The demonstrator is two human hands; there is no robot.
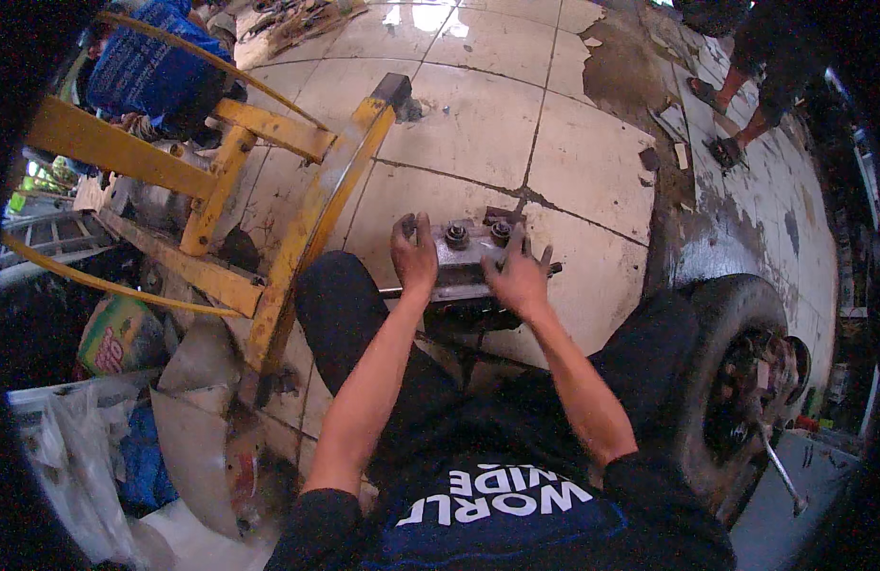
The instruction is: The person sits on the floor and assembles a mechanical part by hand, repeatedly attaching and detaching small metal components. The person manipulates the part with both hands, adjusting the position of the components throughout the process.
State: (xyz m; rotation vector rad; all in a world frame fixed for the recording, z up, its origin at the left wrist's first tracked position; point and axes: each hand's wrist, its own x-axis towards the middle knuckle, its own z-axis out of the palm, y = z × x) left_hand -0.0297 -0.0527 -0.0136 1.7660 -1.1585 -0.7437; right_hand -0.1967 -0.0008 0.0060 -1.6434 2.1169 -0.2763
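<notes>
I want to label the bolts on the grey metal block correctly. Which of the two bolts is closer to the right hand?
The right-side bolt on the metal block. It sits just above the right hand, near its fingers, while the other bolt stands further left, between both hands, nearer the left hand.

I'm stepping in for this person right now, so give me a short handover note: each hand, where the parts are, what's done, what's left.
Left hand: grips the left end of the grey metal block between the knees.
Right hand: fingers spread over the block's right side.
Two bolts with nuts stand in the block's top.
Wheel stands to the right, a rod-like tool stuck in its hub; yellow frame to the left.
Done: nuts are on.
Left: their tightness cannot be judged; check it.
</notes>
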